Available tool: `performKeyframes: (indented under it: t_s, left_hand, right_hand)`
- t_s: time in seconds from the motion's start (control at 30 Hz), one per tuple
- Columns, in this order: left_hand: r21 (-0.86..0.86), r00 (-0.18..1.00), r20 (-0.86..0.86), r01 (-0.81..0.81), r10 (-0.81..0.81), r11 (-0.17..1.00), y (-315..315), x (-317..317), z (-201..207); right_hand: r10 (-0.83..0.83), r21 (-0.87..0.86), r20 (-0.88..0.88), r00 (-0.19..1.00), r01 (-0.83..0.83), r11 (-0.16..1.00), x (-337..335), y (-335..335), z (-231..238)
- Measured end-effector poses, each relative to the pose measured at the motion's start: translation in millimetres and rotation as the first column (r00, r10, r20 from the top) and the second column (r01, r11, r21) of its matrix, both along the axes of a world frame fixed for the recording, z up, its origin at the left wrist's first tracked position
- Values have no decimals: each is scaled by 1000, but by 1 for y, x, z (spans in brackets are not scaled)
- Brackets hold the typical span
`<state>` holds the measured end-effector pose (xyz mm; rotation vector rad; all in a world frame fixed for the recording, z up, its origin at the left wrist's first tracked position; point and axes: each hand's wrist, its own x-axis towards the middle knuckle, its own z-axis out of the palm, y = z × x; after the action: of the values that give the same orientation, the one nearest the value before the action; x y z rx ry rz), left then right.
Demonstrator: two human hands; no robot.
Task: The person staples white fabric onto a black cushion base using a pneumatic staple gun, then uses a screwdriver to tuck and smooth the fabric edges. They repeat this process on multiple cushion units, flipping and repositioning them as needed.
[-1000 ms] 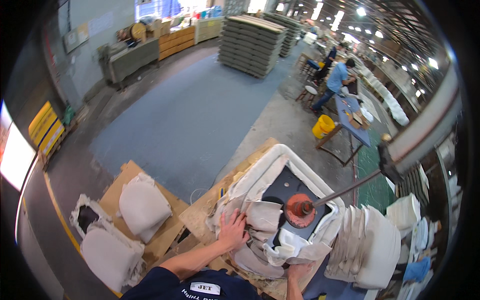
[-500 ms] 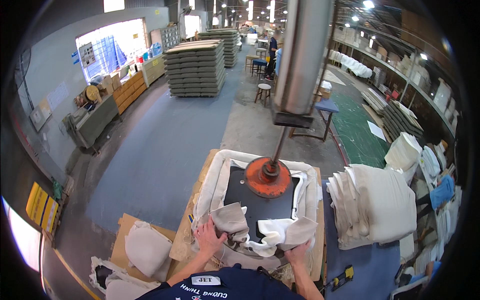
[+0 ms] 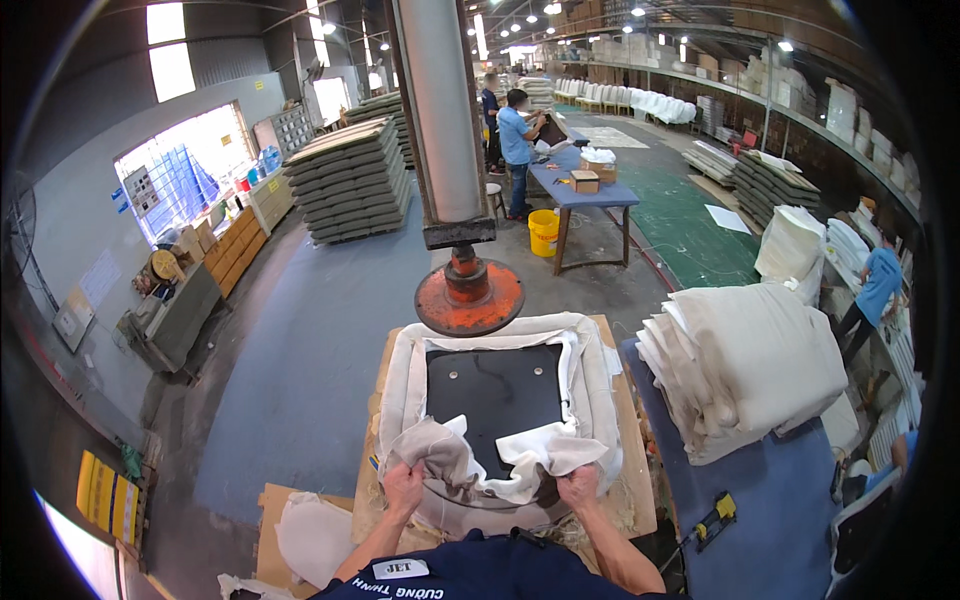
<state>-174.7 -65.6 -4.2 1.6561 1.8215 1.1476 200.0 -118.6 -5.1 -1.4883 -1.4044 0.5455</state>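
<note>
A beige cushion cover (image 3: pixel 402 375) lies upside down on a wooden board (image 3: pixel 632 490), its thick padded border framing a black panel (image 3: pixel 495 385) with two small round metal pieces. Loose beige and white fabric (image 3: pixel 436 448) is folded up along the near side. My left hand (image 3: pixel 404 490) is closed on the near left of this fabric. At the near right, my right hand (image 3: pixel 578 488) grips another fold, fingers partly hidden by cloth. An orange press disc (image 3: pixel 470 297) hangs below a metal cylinder (image 3: pixel 440 120), apart from the panel, over the cushion's far edge.
On the blue table at right are stacked beige covers (image 3: pixel 750 365) and a yellow-and-black tool (image 3: pixel 713 520). Padded pieces (image 3: pixel 312 540) rest on cardboard at lower left. A person in a light-blue shirt (image 3: pixel 515 135) stands at a farther table; another person (image 3: pixel 880 280) is at the right.
The orange disc has come up off the black panel. My left hand has gone from spread fingers to a closed grip; my right hand now grips its fold. The view has swung right.
</note>
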Motion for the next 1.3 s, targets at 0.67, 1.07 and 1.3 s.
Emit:
performKeyframes:
  t_s: [0.67, 1.07, 1.3]
  left_hand:
    - [378, 715, 656, -34, -242, 925, 87, -45, 109]
    - [417, 852, 421, 122, -311, 901, -3, -125, 68]
    - [269, 801, 564, 50, -199, 962, -132, -70, 105]
  right_hand:
    - [-121, 162, -819, 560, 428, 889, 53, 66, -13]
    - [-206, 62, -635, 745, 316, 947, 83, -18, -32]
    - [-320, -58, -524, 790, 341, 938, 126, -134, 6]
